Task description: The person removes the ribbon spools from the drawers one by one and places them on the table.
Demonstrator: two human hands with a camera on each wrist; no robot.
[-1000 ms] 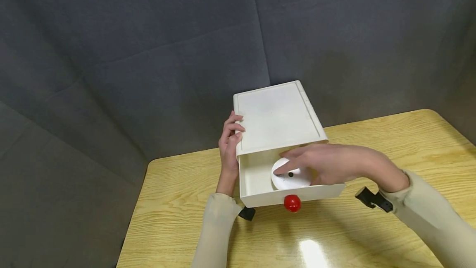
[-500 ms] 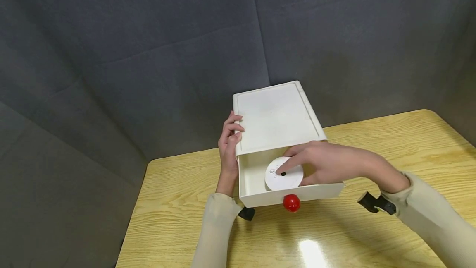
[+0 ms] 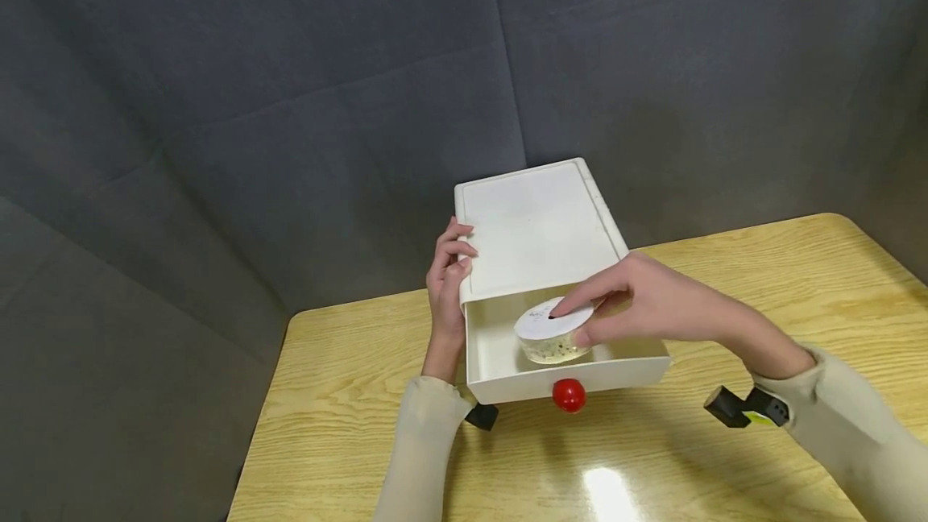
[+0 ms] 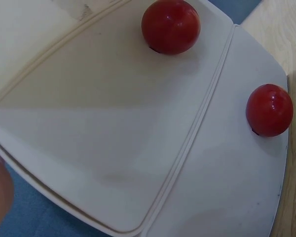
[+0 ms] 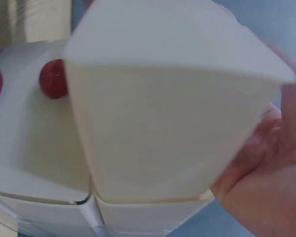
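A white cabinet (image 3: 540,224) stands on the table with its top drawer (image 3: 503,387) pulled out toward me. My left hand (image 3: 445,284) holds the cabinet's left side, its fingertips bent over the top edge. Over the drawer, my right hand (image 3: 663,300) grips a spool of ribbon (image 3: 553,346) between thumb and fingers. The spool is tilted, with a white printed disc on top and pale yellow dotted ribbon around it. In the right wrist view the drawer's outer side (image 5: 172,133) hides the spool, and part of the right hand (image 5: 271,177) shows at the right.
A red knob (image 3: 569,395) sticks out from the pulled-out drawer's front. Lower drawer fronts with red knobs (image 4: 170,27) appear in the left wrist view. The wood-grain table (image 3: 348,425) extends around the cabinet, and a dark grey cloth (image 3: 326,119) hangs behind it.
The right hand has raised and tilted the spool, so its ribbon side now shows. Earlier the spool's disc shifted left within the drawer. The left hand and cabinet have stayed in place.
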